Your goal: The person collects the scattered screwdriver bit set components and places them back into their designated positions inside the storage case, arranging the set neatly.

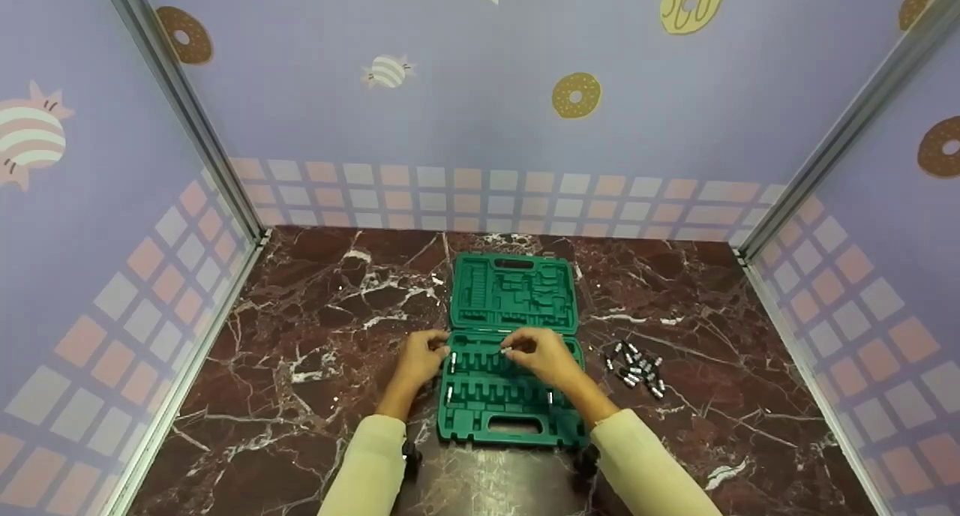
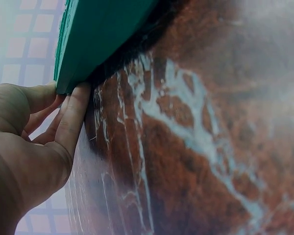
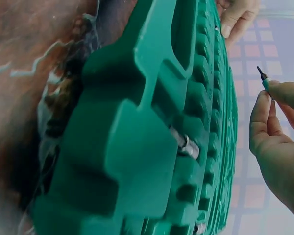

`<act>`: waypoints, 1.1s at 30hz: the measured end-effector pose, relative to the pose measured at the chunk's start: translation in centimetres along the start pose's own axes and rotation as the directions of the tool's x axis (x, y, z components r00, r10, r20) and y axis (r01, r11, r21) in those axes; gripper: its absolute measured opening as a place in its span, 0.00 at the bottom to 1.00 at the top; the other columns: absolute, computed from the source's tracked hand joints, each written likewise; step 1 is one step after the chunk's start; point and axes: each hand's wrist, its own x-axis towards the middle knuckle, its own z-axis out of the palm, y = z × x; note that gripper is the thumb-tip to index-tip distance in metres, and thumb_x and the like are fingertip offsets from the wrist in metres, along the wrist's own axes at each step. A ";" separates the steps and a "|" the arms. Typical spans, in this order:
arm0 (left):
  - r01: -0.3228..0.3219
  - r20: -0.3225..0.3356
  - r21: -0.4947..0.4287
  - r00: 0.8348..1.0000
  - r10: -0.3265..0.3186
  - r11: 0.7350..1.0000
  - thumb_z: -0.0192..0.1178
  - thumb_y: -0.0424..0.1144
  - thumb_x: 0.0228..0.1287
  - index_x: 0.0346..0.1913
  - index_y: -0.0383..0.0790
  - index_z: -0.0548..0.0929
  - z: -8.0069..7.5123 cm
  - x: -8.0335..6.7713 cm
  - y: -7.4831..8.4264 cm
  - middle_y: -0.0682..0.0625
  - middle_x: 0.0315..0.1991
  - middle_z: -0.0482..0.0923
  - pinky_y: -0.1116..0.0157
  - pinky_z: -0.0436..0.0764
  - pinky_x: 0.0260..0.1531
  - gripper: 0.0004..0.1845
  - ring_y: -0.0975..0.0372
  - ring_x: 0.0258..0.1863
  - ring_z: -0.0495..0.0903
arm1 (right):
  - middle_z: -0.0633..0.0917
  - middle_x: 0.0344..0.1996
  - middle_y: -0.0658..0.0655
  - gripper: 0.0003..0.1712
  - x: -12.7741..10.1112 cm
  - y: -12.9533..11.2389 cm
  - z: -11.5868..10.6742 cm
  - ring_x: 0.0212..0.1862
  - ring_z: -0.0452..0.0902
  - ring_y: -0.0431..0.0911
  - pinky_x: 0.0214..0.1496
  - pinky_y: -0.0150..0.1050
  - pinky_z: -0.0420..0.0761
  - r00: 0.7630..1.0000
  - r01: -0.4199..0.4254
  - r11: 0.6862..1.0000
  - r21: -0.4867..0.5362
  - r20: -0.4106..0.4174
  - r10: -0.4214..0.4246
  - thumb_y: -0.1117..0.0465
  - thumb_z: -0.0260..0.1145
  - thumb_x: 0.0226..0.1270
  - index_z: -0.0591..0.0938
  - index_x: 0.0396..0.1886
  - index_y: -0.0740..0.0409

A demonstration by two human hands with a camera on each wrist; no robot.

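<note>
An open green tool case (image 1: 514,306) lies flat on the marble table (image 1: 315,313), lid half away from me. My left hand (image 1: 431,349) grips the left edge of the case's near half; in the left wrist view its fingers (image 2: 71,115) curl against the case's side (image 2: 98,34). My right hand (image 1: 519,349) hovers over the near half and pinches a small bit (image 1: 506,349) between thumb and fingers. The right wrist view shows this bit (image 3: 263,79) with a dark tip, held just off the case (image 3: 137,147). A socket (image 3: 186,145) sits in a slot.
A pile of several loose metal sockets (image 1: 636,370) lies on the table right of the case. A few sockets (image 1: 453,362) sit in the near half's slots. Patterned walls (image 1: 90,276) close in the table on the left, back and right.
</note>
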 end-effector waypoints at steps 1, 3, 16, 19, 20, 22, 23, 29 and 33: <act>0.003 0.002 -0.007 1.000 -0.003 1.000 0.62 0.25 0.71 0.56 0.32 0.86 0.0 0.0 0.1 0.38 0.43 0.84 0.59 0.87 0.30 0.14 0.55 0.36 0.84 | 0.89 0.44 0.54 0.10 0.2 -0.1 0.1 0.43 0.85 0.45 0.44 0.39 0.84 1.000 0.003 1.000 -0.008 0.005 -0.003 0.62 0.69 0.72 0.88 0.49 0.59; -0.001 0.003 -0.002 1.000 0.001 1.000 0.61 0.25 0.71 0.56 0.31 0.86 0.1 0.1 0.2 0.38 0.43 0.84 0.60 0.87 0.30 0.14 0.55 0.35 0.84 | 0.89 0.44 0.53 0.10 0.6 -0.2 0.4 0.44 0.85 0.44 0.44 0.39 0.84 1.000 0.006 1.000 -0.026 0.018 -0.006 0.62 0.69 0.72 0.89 0.49 0.59; 0.006 -0.013 0.032 1.000 -0.006 0.999 0.62 0.27 0.71 0.55 0.33 0.87 0.1 0.2 0.2 0.40 0.43 0.84 0.59 0.86 0.32 0.13 0.54 0.39 0.85 | 0.89 0.40 0.52 0.07 2.5 -0.8 3.3 0.41 0.84 0.43 0.43 0.39 0.83 0.993 0.045 0.992 -0.118 0.110 -0.032 0.63 0.70 0.72 0.89 0.46 0.57; 0.019 -0.011 0.039 1.000 -0.018 0.999 0.63 0.27 0.71 0.55 0.34 0.87 0.2 0.2 0.2 0.40 0.43 0.85 0.59 0.86 0.31 0.13 0.54 0.38 0.85 | 0.90 0.41 0.52 0.08 2.9 -1.0 3.5 0.42 0.85 0.43 0.44 0.39 0.84 0.992 0.049 0.989 -0.137 0.125 -0.032 0.64 0.70 0.72 0.89 0.47 0.57; 0.025 -0.010 0.041 1.000 -0.025 0.999 0.63 0.27 0.71 0.55 0.34 0.87 0.2 0.2 0.2 0.40 0.44 0.85 0.59 0.86 0.31 0.13 0.54 0.38 0.85 | 0.90 0.41 0.52 0.08 3.0 -1.0 3.6 0.42 0.85 0.42 0.44 0.39 0.84 0.991 0.048 0.988 -0.144 0.130 -0.029 0.63 0.70 0.72 0.89 0.47 0.57; 0.017 -0.011 0.041 1.000 -0.017 0.999 0.63 0.27 0.70 0.55 0.33 0.87 0.3 0.2 0.2 0.40 0.44 0.85 0.59 0.86 0.31 0.13 0.54 0.38 0.85 | 0.90 0.41 0.51 0.08 3.3 -1.1 3.7 0.42 0.85 0.42 0.45 0.40 0.84 0.990 0.031 0.988 -0.149 0.140 -0.010 0.63 0.70 0.72 0.89 0.48 0.56; 0.014 -0.013 0.044 1.000 -0.013 0.999 0.63 0.27 0.70 0.55 0.33 0.87 0.3 0.2 0.3 0.40 0.43 0.85 0.59 0.86 0.31 0.13 0.54 0.38 0.85 | 0.89 0.42 0.51 0.08 3.4 -1.1 3.7 0.43 0.85 0.42 0.45 0.40 0.84 0.990 0.028 0.988 -0.151 0.142 -0.006 0.63 0.69 0.72 0.89 0.48 0.56; -0.001 -0.016 0.057 1.000 0.002 0.998 0.63 0.27 0.70 0.55 0.33 0.87 0.3 0.3 0.2 0.40 0.43 0.85 0.59 0.86 0.32 0.13 0.54 0.39 0.85 | 0.89 0.42 0.53 0.07 4.2 -1.6 4.1 0.44 0.85 0.44 0.46 0.41 0.85 0.988 0.012 0.982 -0.190 0.151 0.017 0.63 0.69 0.72 0.88 0.47 0.56; 0.002 -0.010 0.041 1.000 -0.002 0.999 0.63 0.26 0.70 0.56 0.33 0.87 0.1 0.1 0.2 0.40 0.43 0.85 0.59 0.85 0.32 0.14 0.54 0.39 0.84 | 0.89 0.42 0.53 0.06 4.5 -2.0 4.5 0.44 0.85 0.44 0.45 0.41 0.85 0.987 0.009 0.975 -0.224 0.159 0.027 0.63 0.69 0.72 0.87 0.46 0.56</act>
